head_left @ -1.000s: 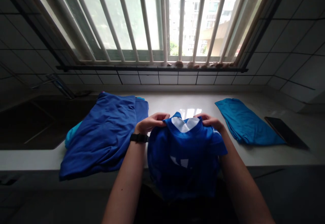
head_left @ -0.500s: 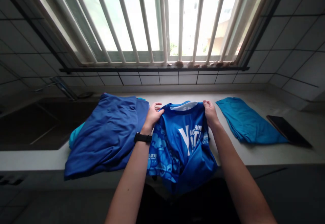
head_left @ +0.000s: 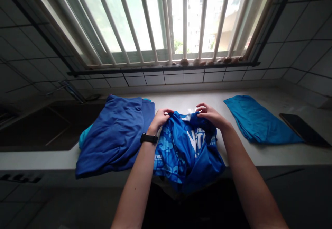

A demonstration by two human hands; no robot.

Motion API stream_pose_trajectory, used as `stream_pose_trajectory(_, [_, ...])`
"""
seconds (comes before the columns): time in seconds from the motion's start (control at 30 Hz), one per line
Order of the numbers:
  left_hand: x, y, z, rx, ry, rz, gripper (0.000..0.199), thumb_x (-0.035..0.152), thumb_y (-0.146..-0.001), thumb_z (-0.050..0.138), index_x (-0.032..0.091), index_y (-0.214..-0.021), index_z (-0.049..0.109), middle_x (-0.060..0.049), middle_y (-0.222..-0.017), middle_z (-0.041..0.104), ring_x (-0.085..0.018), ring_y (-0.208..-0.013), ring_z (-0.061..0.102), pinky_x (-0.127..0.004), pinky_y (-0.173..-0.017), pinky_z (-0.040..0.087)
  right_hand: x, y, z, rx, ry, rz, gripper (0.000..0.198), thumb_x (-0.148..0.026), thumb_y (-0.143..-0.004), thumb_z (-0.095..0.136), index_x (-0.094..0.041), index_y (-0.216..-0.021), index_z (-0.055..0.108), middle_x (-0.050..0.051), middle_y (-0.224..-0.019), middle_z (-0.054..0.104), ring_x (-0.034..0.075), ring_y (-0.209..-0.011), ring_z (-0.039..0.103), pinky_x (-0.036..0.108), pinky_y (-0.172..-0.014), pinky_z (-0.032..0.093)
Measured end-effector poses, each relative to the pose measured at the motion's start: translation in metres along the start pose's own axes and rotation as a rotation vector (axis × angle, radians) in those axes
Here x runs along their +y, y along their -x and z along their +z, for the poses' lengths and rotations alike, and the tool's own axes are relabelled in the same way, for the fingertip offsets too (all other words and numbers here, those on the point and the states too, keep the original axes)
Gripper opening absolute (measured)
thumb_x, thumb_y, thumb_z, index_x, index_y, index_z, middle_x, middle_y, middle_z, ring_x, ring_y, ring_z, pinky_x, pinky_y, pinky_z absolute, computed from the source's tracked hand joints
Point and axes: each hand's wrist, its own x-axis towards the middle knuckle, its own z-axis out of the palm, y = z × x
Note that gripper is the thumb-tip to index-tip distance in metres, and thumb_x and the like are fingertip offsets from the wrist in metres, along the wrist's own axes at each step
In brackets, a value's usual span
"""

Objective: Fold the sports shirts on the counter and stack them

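Observation:
A blue printed sports shirt (head_left: 181, 146) with white lettering lies bunched over the counter's front edge, its collar toward the window. My left hand (head_left: 162, 118) pinches it at the left side of the neckline; a black band circles that wrist. At the collar's right side, my right hand (head_left: 210, 114) has thumb and fingers closed on the fabric, the other fingers slightly spread. Left of the shirt sits a pile of darker blue clothing (head_left: 114, 135), with a bit of turquoise cloth (head_left: 85, 135) showing beneath. A folded teal garment (head_left: 259, 121) lies to the right.
The white counter (head_left: 171, 99) runs below a barred window (head_left: 155, 21). A dark flat device (head_left: 304, 128) touches the teal garment's right end. At the left is a dark sink (head_left: 59, 128) with a faucet (head_left: 72, 91). Small stones (head_left: 184, 62) line the sill.
My right hand has moved left, closer to my left hand, and the shirt's shoulders have gathered inward. The collar is now narrower and lower. The view has shifted slightly.

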Motion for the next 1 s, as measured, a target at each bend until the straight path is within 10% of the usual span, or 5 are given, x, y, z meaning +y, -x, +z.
stream_pose_trajectory(0.23, [-0.006, -0.006, -0.002, 0.049, -0.213, 0.23, 0.052, 0.011, -0.07, 0.059, 0.015, -0.119, 0.077, -0.012, -0.142, 0.067, -0.027, -0.124, 0.067, -0.038, -0.11, 0.053, 0.012, -0.011, -0.005, 0.61, 0.58, -0.191, 0.023, -0.008, -0.08, 0.053, -0.019, -0.076, 0.072, 0.011, -0.109, 0.07, 0.023, -0.105, 0.066, 0.037, -0.103, 0.05])
stream_pose_trajectory(0.5, [-0.01, 0.003, -0.01, -0.118, -0.43, -0.03, 0.031, 0.03, -0.068, 0.081, 0.016, -0.094, 0.074, -0.007, -0.098, 0.076, -0.027, -0.098, 0.073, -0.034, -0.086, 0.06, 0.005, -0.003, 0.009, -0.129, 0.705, -0.082, 0.04, -0.003, -0.074, 0.054, -0.019, -0.096, 0.083, 0.006, -0.105, 0.08, 0.021, -0.098, 0.073, 0.027, -0.092, 0.055])
stream_pose_trajectory(0.73, [0.004, 0.02, -0.033, -0.526, -0.139, -0.129, 0.053, 0.023, -0.054, 0.09, 0.02, -0.101, 0.065, 0.001, -0.086, 0.068, -0.017, -0.072, 0.067, -0.026, -0.063, 0.054, 0.016, -0.002, 0.005, -0.124, 0.861, -0.055, 0.06, -0.008, -0.077, 0.061, -0.021, -0.135, 0.071, 0.01, -0.144, 0.066, 0.029, -0.134, 0.058, 0.039, -0.119, 0.041])
stream_pose_trajectory(1.0, [0.004, 0.007, -0.005, 0.462, -0.415, 0.081, 0.034, 0.006, -0.077, 0.061, 0.019, -0.108, 0.058, -0.01, -0.114, 0.064, -0.021, -0.1, 0.069, -0.034, -0.094, 0.056, 0.017, -0.004, 0.011, 0.14, 1.066, 0.21, 0.044, -0.026, -0.095, 0.055, -0.019, -0.138, 0.063, 0.017, -0.153, 0.056, 0.035, -0.146, 0.046, 0.07, -0.124, 0.016])
